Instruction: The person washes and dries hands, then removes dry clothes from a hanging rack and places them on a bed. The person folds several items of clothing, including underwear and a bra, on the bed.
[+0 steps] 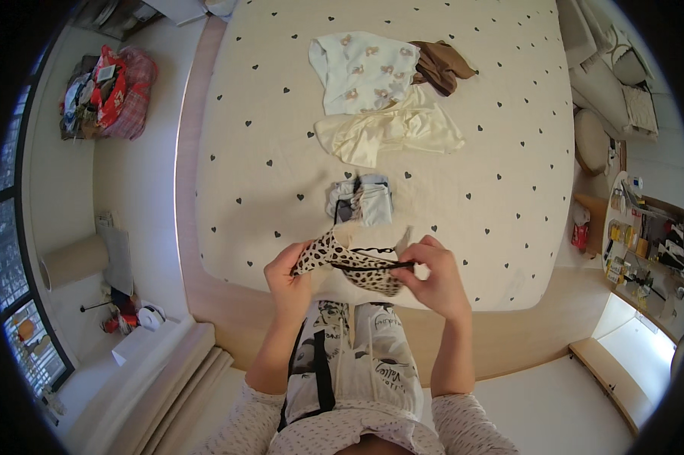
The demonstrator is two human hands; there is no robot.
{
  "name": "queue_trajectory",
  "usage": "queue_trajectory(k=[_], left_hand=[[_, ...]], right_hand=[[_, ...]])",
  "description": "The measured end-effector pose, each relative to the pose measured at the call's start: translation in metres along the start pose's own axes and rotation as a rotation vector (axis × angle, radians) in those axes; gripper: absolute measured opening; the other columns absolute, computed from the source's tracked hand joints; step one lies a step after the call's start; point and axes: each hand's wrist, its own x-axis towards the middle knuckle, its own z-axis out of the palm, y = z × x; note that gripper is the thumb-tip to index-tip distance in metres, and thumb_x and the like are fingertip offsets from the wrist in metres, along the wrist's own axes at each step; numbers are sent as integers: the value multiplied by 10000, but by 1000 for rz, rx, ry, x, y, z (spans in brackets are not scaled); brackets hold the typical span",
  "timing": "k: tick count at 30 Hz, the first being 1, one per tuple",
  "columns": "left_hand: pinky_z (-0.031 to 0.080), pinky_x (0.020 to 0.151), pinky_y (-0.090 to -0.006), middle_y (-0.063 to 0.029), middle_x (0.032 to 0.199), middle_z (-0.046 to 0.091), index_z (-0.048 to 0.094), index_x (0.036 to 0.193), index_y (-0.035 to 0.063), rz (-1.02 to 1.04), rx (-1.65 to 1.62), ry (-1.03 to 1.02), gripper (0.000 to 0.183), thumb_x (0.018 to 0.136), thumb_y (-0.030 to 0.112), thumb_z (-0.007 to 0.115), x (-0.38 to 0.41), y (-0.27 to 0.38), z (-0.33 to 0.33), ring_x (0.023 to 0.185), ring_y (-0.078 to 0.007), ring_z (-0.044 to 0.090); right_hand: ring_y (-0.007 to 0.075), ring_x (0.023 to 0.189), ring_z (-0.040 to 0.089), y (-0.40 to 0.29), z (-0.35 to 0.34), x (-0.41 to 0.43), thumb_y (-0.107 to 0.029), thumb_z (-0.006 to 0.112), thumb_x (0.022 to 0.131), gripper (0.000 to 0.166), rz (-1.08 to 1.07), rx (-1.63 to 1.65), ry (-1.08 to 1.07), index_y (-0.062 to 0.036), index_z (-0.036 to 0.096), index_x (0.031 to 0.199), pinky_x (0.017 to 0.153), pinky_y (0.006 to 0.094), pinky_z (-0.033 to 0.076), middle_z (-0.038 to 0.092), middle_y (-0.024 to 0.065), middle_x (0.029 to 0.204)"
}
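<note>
A leopard-print bra [370, 270] with black trim hangs stretched between my two hands, just above the near edge of the bed. My left hand [289, 273] pinches one end of it. At the other end, my right hand [435, 273] grips the black-edged side between thumb and fingers. Just beyond the bra lies a small folded pale blue-grey garment [376, 199], partly behind a dark strap. Farther up the bed are a cream satin garment [390, 131], a white garment with a flower pattern [364, 71] and a crumpled brown garment [441, 65].
A heart-patterned fitted sheet [251, 199] covers the mattress, with a wooden bed frame [518, 307] around it. Stuffed bags [114, 94] sit by the window wall at left. A cluttered dressing table [637, 239] stands at right, and a curtain [154, 387] hangs at lower left.
</note>
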Motion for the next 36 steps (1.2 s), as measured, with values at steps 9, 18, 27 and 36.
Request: queue_trajectory(k=[9,18,27,36], left_hand=[[470,717,-243,-79,875,647,625,951,-66,-301,-642,531,264,735,-68,472,18,-12,-30,776,-134,607],[481,703,-267,-115,837,659,600,969,-80,67,215,216,276,712,-20,518,1,40,-32,742,-202,640],[469,734,-256,-137,845,657,617,983,-60,264,436,144,412,635,-134,410,8,67,-23,781,-183,634],[469,764,-261,-111,920,639,618,997,-50,-102,-5,-176,315,740,-113,448,11,26,-25,851,-194,613]], right_hand=[[231,823,511,7,-34,-6,-152,753,656,191,-227,-22,-428,-77,673,813,703,342,409,578,61,809],[370,1098,479,-12,50,2,-36,659,705,584,-335,245,24,-25,450,1250,918,414,402,509,168,1209],[339,1034,529,-14,69,34,-13,605,637,396,-400,-68,70,-17,561,1031,916,434,380,604,123,1012],[292,611,516,-19,35,39,-21,642,718,163,-436,521,-184,6,581,867,547,298,403,562,154,748]])
